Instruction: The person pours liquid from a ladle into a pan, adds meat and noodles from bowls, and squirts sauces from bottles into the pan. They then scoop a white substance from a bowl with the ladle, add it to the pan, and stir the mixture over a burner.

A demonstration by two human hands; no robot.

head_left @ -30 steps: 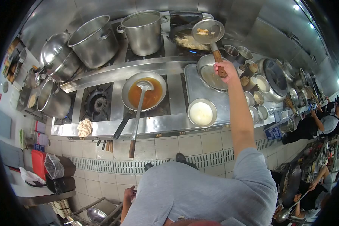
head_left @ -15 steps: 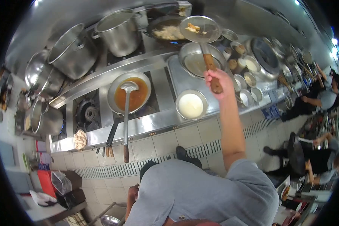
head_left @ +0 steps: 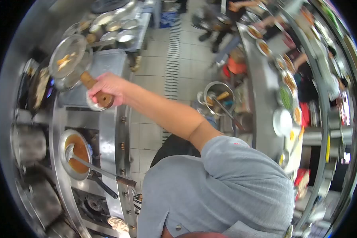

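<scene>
Mesh strainer over the steel pan; your right hand has fingers clamped round its wooden handle. Tilt it and the golden bits could slide out. Left hand out of view.

no readable text, white marks on blue box blurred, red marks on grey sleeve illegible

I see stove: pan on burner near middle; crumpled cloth on front edge; pots and wok along back edge. Tray at far end, bowl partly hidden at its near end. Table: plates along one long edge. Tiled floor: drain grate, blue crate beside it.
</scene>
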